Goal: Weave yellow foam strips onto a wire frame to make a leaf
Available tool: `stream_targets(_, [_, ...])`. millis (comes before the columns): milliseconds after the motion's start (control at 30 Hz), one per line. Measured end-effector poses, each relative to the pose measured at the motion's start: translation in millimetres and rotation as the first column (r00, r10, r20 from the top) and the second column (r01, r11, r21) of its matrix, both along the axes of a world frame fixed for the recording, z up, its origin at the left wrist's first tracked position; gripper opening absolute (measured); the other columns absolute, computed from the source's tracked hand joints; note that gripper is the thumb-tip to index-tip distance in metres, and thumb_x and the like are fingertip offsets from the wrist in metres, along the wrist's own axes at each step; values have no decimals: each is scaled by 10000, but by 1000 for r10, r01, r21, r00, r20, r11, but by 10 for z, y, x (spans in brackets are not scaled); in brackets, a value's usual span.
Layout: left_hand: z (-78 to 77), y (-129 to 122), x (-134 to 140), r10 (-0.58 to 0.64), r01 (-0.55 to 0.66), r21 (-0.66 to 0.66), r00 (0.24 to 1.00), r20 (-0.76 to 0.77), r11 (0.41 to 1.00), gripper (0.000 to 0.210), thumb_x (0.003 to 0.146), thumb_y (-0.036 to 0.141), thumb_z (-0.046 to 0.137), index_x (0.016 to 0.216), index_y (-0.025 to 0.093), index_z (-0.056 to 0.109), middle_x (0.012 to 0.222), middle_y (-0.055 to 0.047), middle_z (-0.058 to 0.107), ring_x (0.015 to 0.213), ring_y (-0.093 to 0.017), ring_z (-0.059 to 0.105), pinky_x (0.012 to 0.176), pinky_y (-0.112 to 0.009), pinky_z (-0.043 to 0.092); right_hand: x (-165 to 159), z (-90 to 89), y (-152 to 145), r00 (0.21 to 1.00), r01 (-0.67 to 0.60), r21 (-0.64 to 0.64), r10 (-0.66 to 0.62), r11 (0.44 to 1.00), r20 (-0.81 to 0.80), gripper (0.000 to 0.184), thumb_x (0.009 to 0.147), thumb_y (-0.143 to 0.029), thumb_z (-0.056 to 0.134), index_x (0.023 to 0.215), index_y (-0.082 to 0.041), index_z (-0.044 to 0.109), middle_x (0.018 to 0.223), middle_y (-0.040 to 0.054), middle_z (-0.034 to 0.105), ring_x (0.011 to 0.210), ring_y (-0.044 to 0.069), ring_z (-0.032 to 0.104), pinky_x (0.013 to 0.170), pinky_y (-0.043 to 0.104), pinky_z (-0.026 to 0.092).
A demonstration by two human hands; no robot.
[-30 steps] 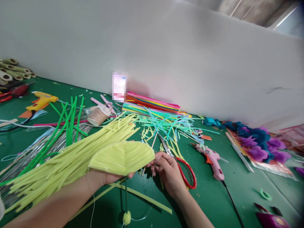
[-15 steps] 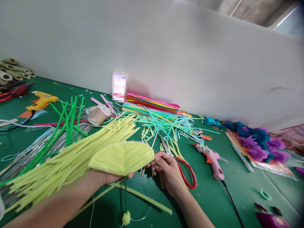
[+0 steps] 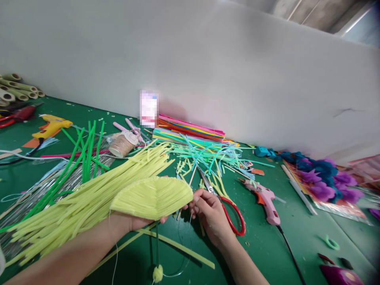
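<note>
My left hand [image 3: 137,223] supports a yellow-green leaf [image 3: 152,196] made of pipe cleaners laid side by side around a middle rib. Most of its fingers are hidden beneath the leaf. At the leaf's right tip, my right hand [image 3: 211,213] is closed in a pinch, with a thin clear wire [image 3: 190,221] running down from the fingers. Another end of fine wire hangs from the leaf's left tip. Below the leaf, a dark green stem [image 3: 157,241] leads down to a small fuzzy yellow-green ball [image 3: 158,273]. Red-handled scissors [image 3: 233,215] lie just beyond my right hand.
A large bunch of yellow-green pipe cleaners [image 3: 97,194] spreads across the left. Green pipe cleaners [image 3: 87,154], a twine spool [image 3: 123,145] and a yellow glue gun [image 3: 53,126] lie behind it. To the right are a pink glue gun [image 3: 267,200] and purple flowers [image 3: 323,190].
</note>
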State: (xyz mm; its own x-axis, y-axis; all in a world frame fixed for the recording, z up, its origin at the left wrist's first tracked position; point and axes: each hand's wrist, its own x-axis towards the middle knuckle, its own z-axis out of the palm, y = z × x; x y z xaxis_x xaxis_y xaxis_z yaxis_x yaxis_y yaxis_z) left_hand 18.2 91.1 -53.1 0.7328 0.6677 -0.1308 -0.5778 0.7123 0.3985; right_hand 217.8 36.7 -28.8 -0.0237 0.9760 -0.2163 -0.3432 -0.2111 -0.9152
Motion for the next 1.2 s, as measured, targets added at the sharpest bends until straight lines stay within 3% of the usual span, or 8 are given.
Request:
stream_targets(300, [-38, -1, -4, 12, -12, 4, 1000, 20, 1000, 370, 910, 409, 406, 1170, 219, 588, 1009, -152, 668, 780, -334, 668, 470, -388, 522, -19, 7, 6, 1000, 2, 3, -2, 1000, -8, 190, 789, -336, 702, 729, -174, 623, 647, 0, 623, 574, 107, 539, 565, 223, 438])
stream_targets(600, [-134, 15, -23, -17, 17, 26, 1000, 24, 1000, 394, 920, 407, 380, 1207, 206, 558, 1000, -161, 674, 750, -344, 676, 481, -391, 523, 15, -9, 9, 997, -37, 9, 37, 999, -65, 185, 784, -303, 710, 703, -162, 622, 632, 8, 634, 549, 92, 533, 533, 201, 431])
stream_targets(1200, [-103, 8, -12, 4, -4, 16, 1000, -23, 1000, 404, 944, 391, 340, 1242, 204, 539, 999, -159, 679, 759, -353, 674, 472, -383, 511, 38, -25, 13, 997, -66, 15, 67, 998, -33, 184, 781, -299, 712, 710, -166, 606, 616, -9, 608, 549, 88, 513, 556, 206, 400])
